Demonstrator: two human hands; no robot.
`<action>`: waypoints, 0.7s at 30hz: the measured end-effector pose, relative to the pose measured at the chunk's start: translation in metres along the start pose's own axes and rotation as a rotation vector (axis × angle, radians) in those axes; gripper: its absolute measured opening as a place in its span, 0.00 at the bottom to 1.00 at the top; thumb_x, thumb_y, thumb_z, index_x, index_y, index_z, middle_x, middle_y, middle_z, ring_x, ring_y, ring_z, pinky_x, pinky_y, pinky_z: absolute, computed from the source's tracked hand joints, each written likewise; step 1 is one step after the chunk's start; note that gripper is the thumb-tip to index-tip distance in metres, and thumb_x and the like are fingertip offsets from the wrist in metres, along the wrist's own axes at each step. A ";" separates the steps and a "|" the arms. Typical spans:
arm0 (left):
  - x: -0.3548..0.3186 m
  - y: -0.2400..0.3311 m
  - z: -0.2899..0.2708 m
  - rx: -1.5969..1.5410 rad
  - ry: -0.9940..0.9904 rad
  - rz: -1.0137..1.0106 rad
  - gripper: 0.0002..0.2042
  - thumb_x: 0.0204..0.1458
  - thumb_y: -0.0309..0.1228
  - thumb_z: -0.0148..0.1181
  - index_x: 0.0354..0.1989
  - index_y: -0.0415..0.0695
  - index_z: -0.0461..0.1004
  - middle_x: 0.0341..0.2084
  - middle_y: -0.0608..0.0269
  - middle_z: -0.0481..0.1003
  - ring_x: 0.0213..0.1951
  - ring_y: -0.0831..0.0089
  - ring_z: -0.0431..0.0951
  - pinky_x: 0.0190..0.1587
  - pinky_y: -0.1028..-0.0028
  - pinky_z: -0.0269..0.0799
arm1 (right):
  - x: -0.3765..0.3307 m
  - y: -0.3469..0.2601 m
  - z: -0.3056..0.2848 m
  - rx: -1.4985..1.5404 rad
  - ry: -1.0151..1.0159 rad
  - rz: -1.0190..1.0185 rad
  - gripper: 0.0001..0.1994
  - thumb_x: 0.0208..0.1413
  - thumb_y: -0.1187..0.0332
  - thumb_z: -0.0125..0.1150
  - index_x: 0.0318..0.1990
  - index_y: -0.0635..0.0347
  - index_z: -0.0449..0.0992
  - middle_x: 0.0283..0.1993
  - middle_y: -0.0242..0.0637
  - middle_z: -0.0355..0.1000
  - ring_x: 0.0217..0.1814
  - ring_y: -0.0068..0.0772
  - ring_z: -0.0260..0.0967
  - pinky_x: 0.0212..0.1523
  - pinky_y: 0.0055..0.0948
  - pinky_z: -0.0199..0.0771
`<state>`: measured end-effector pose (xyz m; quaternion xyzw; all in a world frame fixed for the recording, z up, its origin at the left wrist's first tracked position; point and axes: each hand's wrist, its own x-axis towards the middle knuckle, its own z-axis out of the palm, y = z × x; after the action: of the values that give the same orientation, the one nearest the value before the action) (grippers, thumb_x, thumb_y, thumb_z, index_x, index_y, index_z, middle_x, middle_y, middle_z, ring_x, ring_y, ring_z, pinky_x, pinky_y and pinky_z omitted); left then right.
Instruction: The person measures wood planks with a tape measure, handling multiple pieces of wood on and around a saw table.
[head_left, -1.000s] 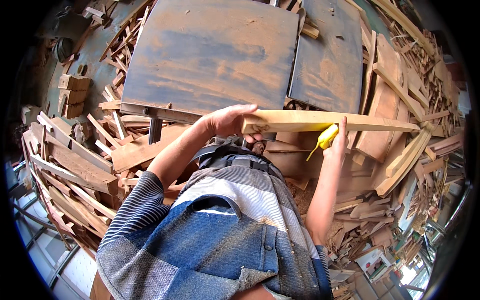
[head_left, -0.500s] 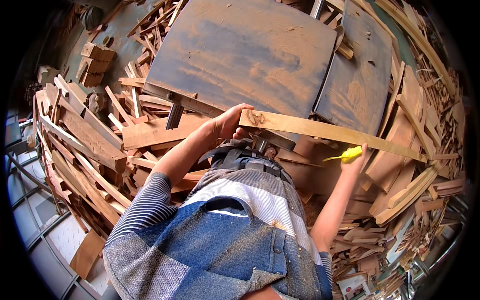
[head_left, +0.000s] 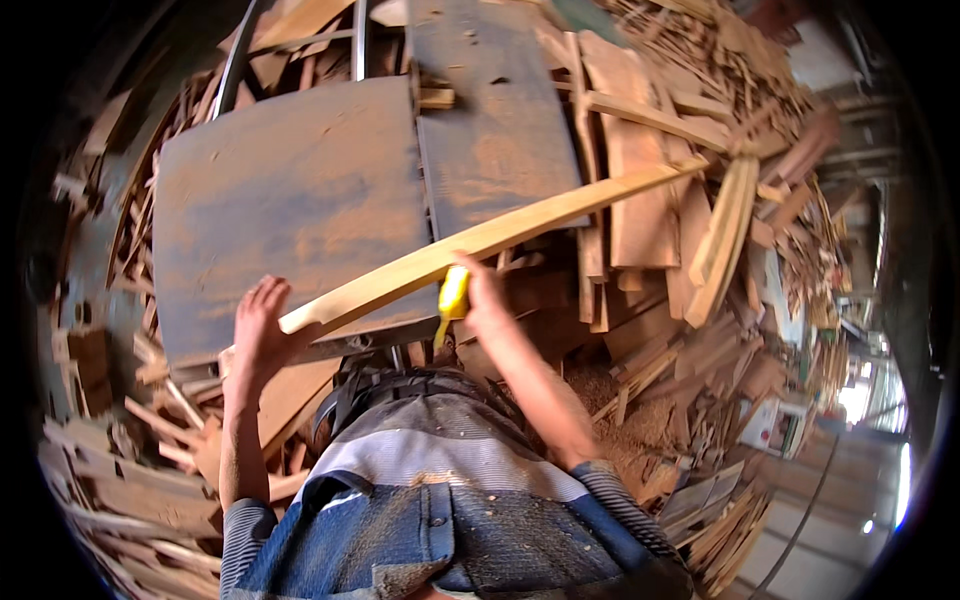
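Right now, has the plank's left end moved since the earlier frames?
Yes: the plank has its left end further left, nearer the left edge of the larger dusty tabletop.

hands (head_left: 262, 322) touch a long board (head_left: 530, 221), one holding a yellow object (head_left: 454, 291)

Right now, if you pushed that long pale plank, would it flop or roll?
The long pale plank would probably stay stiff, because it looks like thick wood. It likely wouldn't roll, since its sides look flat. It might slide easily on the table, which is coated with brown dust.
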<state>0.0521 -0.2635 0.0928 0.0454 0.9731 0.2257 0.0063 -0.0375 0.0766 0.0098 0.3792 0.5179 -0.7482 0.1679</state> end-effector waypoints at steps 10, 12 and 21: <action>0.060 -0.019 0.015 -0.027 -0.524 -0.092 0.26 0.37 0.36 0.79 0.46 0.41 0.75 0.39 0.46 0.81 0.44 0.49 0.81 0.46 0.56 0.76 | -0.020 0.054 0.042 -0.479 -0.769 -0.014 0.18 0.58 0.57 0.66 0.42 0.66 0.79 0.35 0.44 0.81 0.34 0.28 0.76 0.36 0.25 0.75; 0.045 -0.059 0.014 0.035 -0.505 -0.125 0.26 0.38 0.35 0.78 0.46 0.42 0.76 0.41 0.46 0.81 0.45 0.49 0.81 0.46 0.56 0.76 | -0.027 0.028 0.010 -0.386 -0.700 0.017 0.18 0.59 0.56 0.63 0.45 0.63 0.80 0.39 0.40 0.82 0.35 0.26 0.76 0.34 0.25 0.74; -0.083 -0.316 0.008 0.488 0.070 -0.421 0.25 0.45 0.18 0.60 0.56 0.38 0.73 0.52 0.44 0.77 0.55 0.47 0.76 0.62 0.57 0.68 | -0.049 -0.006 -0.158 0.113 -0.307 0.295 0.21 0.64 0.49 0.60 0.45 0.62 0.77 0.35 0.43 0.79 0.31 0.35 0.79 0.29 0.36 0.82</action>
<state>0.1084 -0.5499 -0.0535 -0.1646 0.9861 -0.0190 0.0083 0.0532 0.2147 0.0222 0.3413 0.3822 -0.7924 0.3310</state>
